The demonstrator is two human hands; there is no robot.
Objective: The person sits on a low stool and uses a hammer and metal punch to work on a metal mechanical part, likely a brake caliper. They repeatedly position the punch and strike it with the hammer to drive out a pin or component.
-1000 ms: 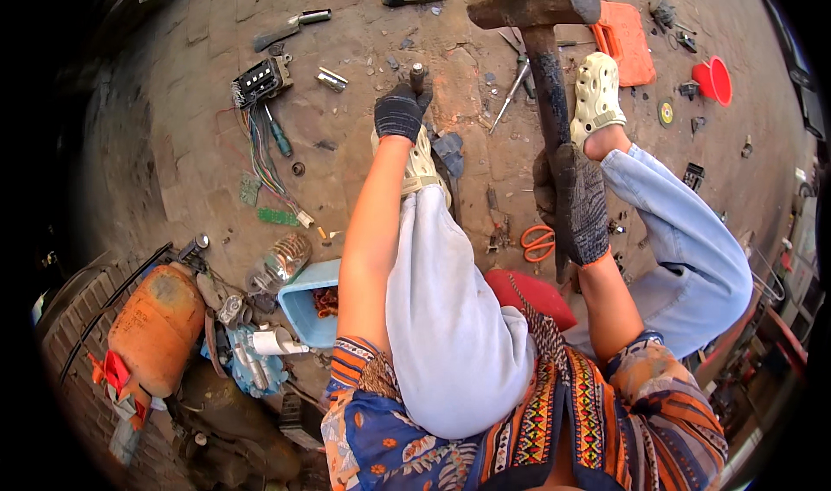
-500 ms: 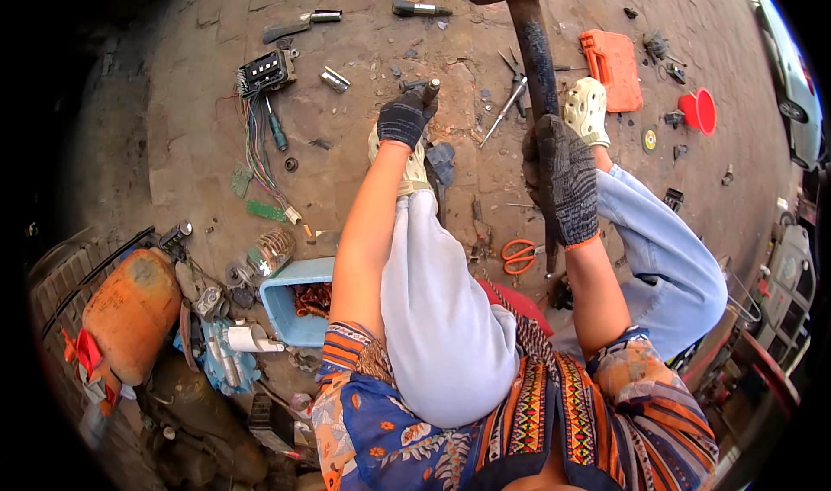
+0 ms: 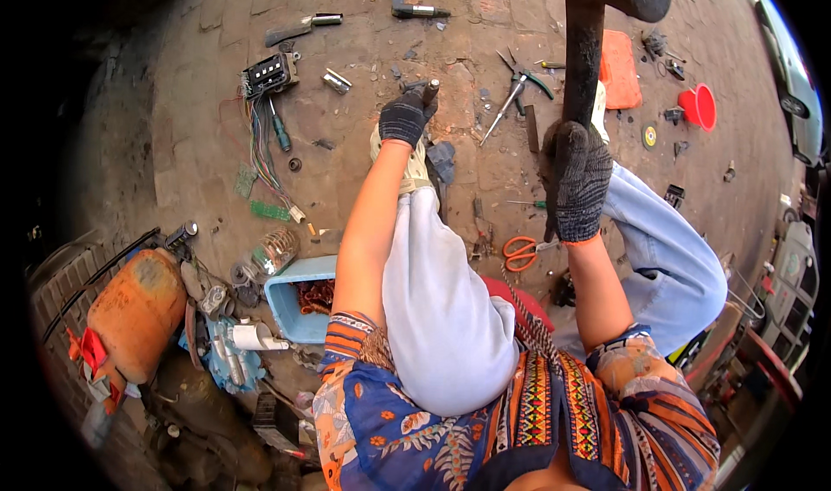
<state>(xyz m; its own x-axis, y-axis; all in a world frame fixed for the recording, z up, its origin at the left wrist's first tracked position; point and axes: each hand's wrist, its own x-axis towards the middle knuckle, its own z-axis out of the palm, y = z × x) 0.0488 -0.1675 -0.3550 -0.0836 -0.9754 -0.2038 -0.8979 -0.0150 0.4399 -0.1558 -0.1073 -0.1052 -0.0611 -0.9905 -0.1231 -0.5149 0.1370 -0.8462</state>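
My left hand (image 3: 403, 117), in a dark knit glove, is closed around a short metal rod, perhaps a chisel (image 3: 432, 86). Its round end points up, and its lower end is hidden under the fist. Beside my left shoe, the hand stays low over the paving. My right hand (image 3: 582, 184), gloved the same way, grips the dark handle of a hammer (image 3: 583, 67). The hammer is raised close to the camera, its heavy head at the top of the view and partly cut off. Pliers (image 3: 517, 80) and a thin pointed tool lie on the ground between my hands.
Orange-handled scissors (image 3: 520, 253) lie before my lap. An orange plastic case (image 3: 620, 71) and a red cup (image 3: 698, 108) are at right. At left are a wired module (image 3: 269, 74), a screwdriver (image 3: 280, 129), a blue bin (image 3: 290, 305) and a rusty orange cylinder (image 3: 137, 314).
The hammer in my right hand has risen nearer the camera and shifted right, now covering part of the orange case and uncovering the pliers. My left hand has held its place.
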